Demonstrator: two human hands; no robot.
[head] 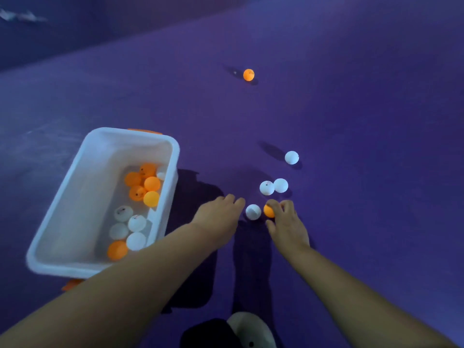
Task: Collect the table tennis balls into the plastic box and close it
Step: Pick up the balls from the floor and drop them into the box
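Observation:
A white plastic box (75,197) stands open on the purple floor at the left, holding several orange and white balls. My right hand (287,224) curls its fingers around an orange ball (268,211) on the floor. A white ball (253,212) lies between my hands, just beyond the fingertips of my left hand (221,219), which reaches palm down and holds nothing. Two white balls (273,187) touch each other just past my right hand. Another white ball (291,157) lies farther out, and a lone orange ball (248,75) far ahead.
The purple floor (351,121) stretches all around. An orange latch (71,283) sticks out under the box's near end, another at its far rim (144,131). A shoe (248,330) shows at the bottom edge. No lid is visible.

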